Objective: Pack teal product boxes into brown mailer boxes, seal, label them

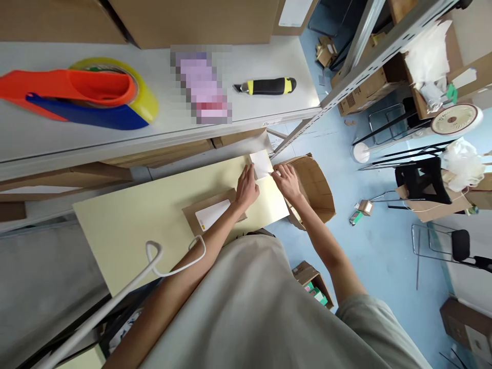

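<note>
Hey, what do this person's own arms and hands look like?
The left hand and right hand are gloveless, with no watch visible. A plain, loose grey short sleeve leaves the right forearm bare; the left sleeve is out of view.

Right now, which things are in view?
White piece: one, white, at hands
Table: one, pale yellow, under hands
Labelled cardboard: one, brown, table
Tape dispenser: one, orange-blue, shelf left
Pixelated item: one, pinkish, shelf middle
Knife: one, black-yellow, shelf right
Shelf: one, grey, top left
Open carton: one, brown, beside table
Bent rod: one, white, lower left
Fan: one, white, right
Chairs: count unclear, black, right
Other boxes: several, brown, around
Shirt: one, grey, below hands
Left hand: one, bare, at white piece
Right hand: one, bare, at white piece
</note>
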Available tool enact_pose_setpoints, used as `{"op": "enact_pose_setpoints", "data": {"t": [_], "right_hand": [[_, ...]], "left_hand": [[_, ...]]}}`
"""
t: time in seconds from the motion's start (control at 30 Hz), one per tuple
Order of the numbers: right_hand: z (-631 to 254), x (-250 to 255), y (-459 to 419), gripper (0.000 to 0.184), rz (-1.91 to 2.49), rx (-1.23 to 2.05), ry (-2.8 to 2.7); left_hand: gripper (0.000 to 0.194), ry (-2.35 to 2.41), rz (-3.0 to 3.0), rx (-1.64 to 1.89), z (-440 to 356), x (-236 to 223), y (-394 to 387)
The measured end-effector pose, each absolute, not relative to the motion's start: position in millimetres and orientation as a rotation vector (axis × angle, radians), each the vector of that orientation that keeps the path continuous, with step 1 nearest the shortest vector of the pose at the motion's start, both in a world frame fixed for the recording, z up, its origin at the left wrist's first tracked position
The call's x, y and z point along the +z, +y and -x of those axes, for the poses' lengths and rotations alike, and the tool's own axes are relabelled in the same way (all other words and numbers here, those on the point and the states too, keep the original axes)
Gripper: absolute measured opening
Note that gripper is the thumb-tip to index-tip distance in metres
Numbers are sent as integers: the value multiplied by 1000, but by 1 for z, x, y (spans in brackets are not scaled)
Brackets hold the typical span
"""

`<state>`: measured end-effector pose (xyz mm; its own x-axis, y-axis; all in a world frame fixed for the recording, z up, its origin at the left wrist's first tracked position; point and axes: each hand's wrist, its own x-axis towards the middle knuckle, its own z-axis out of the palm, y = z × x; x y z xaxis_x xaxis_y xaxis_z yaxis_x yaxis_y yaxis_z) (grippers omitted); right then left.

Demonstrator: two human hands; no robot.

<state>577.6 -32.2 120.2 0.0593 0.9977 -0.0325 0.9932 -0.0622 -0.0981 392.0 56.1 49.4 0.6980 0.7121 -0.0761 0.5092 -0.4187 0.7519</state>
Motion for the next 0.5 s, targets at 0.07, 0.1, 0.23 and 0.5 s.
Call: {"op": "enact_pose_setpoints", "data": {"t": [0.07,0.1,0.23,0.5], "right_hand": [[-575,110,-38,25,2235,191,-2151],[-574,105,-43,26,2229,218,-2168],[-567,92,-70,30,2244,320,-2214],[-568,87,-112,27,2525,1224,-2232]], "left_hand": [[88,840,-2156,241,-396,44,63],[86,794,-2177,186,-399,41,65],[82,652,-2246,-53,-409,29,70],[88,682,-2260,-273,-410,20,63]]}}
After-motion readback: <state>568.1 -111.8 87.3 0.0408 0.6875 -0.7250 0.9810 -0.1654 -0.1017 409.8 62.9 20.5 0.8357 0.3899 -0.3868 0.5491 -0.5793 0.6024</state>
